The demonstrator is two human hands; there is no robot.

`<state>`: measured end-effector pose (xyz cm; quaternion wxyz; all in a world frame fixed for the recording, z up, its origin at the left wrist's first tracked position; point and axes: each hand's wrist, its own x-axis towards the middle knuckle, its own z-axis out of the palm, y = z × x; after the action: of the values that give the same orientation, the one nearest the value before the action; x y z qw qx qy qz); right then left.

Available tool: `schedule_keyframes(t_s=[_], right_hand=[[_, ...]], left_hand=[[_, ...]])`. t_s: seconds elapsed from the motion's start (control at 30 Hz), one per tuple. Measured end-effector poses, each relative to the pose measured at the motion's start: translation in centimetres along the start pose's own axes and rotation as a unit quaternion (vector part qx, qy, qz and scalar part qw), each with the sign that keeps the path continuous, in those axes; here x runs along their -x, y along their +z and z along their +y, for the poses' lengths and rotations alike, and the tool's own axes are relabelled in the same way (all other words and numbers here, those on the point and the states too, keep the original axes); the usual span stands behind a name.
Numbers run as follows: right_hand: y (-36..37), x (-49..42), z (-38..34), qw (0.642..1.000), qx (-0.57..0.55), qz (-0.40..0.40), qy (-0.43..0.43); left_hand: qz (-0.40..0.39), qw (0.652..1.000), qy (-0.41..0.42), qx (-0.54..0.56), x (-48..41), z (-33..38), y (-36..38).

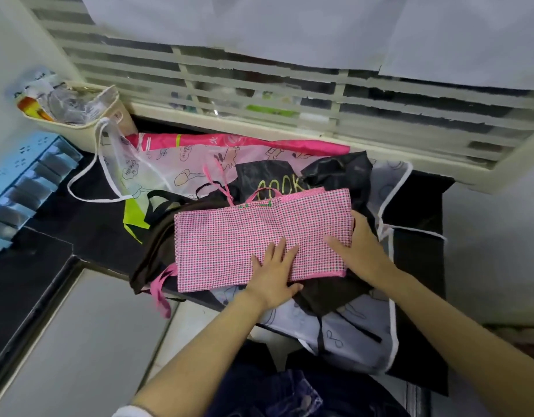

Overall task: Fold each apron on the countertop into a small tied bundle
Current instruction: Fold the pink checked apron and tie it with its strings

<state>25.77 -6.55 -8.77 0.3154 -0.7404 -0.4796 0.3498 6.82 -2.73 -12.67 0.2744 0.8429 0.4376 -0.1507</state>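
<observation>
A pink checked apron [229, 236] lies folded into a flat rectangle on top of a heap of other aprons on the black countertop [88, 224]. My left hand [273, 272] rests flat on its near edge, fingers spread. My right hand [360, 251] presses on its right end, fingers apart, thumb over the cloth. A pink tie strap [160, 288] hangs off the counter's front at the left. Under it lie a brown apron [157, 245], a black apron [271, 176] with yellow lettering, a clear cartoon-printed apron [157, 167] with white trim and a bright pink one [259, 142].
A cream basket [76, 115] with packets hangs at the back left. A blue plastic rack [22, 179] stands at the left. Behind the heap runs a louvred window [290, 94]. Part of the clear apron [359, 335] droops over the counter's front edge.
</observation>
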Motion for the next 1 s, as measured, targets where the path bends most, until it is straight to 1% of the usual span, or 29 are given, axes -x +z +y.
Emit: schedule_keyframes(t_s=[0.07, 0.2, 0.33, 0.43, 0.5, 0.53, 0.6, 0.63, 0.73, 0.8, 0.9, 0.93, 1.0], right_hand=[[0.7, 1.9, 1.0, 0.999, -0.020, -0.037, 0.012], [2.4, 4.1, 2.4, 0.997, 0.022, -0.066, 0.012], [3.5, 3.9, 2.7, 0.999, 0.043, -0.019, 0.023], [3.4, 3.2, 2.4, 0.998, 0.062, 0.018, 0.024], [3.1, 2.9, 2.1, 0.997, 0.055, 0.043, 0.030], [2.7, 2.8, 1.8, 0.997, 0.050, 0.054, 0.028], [2.1, 2.4, 1.5, 0.996, 0.058, 0.064, 0.015], [1.8, 2.3, 1.4, 0.995, 0.082, 0.062, 0.013], [0.5, 2.7, 0.9, 0.978, 0.199, 0.055, 0.000], [-0.5, 3.4, 1.4, 0.967, 0.247, 0.060, -0.010], [-1.7, 5.2, 2.9, 0.958, 0.276, 0.074, -0.029], [-1.9, 5.9, 3.4, 0.953, 0.294, 0.067, -0.026], [-2.2, 7.1, 4.8, 0.952, 0.303, 0.030, 0.018]], left_hand=[[0.002, 1.000, -0.002, -0.015, -0.1, 0.1, 0.3], [0.013, 0.999, -0.019, -0.043, -0.3, 0.7, 0.7], [0.009, 0.997, -0.012, -0.074, -0.3, 1.1, 0.5], [0.066, 0.997, 0.020, -0.040, 0.0, 0.8, -0.3], [0.114, 0.993, 0.040, 0.007, 0.0, 0.6, -1.1], [0.124, 0.991, 0.046, 0.013, 0.0, 0.5, -1.4], [0.107, 0.993, 0.049, -0.020, -0.1, 0.7, -1.7], [0.087, 0.994, 0.048, -0.041, -0.2, 1.0, -1.6], [0.034, 0.995, 0.041, -0.085, -0.6, 1.7, -1.1], [0.014, 0.991, 0.056, -0.119, -0.8, 2.1, -0.8], [-0.014, 0.981, 0.096, -0.170, -0.8, 2.7, 0.0], [-0.032, 0.977, 0.111, -0.180, -0.6, 2.9, 0.4], [-0.080, 0.970, 0.140, -0.183, -0.6, 3.2, 1.2]])
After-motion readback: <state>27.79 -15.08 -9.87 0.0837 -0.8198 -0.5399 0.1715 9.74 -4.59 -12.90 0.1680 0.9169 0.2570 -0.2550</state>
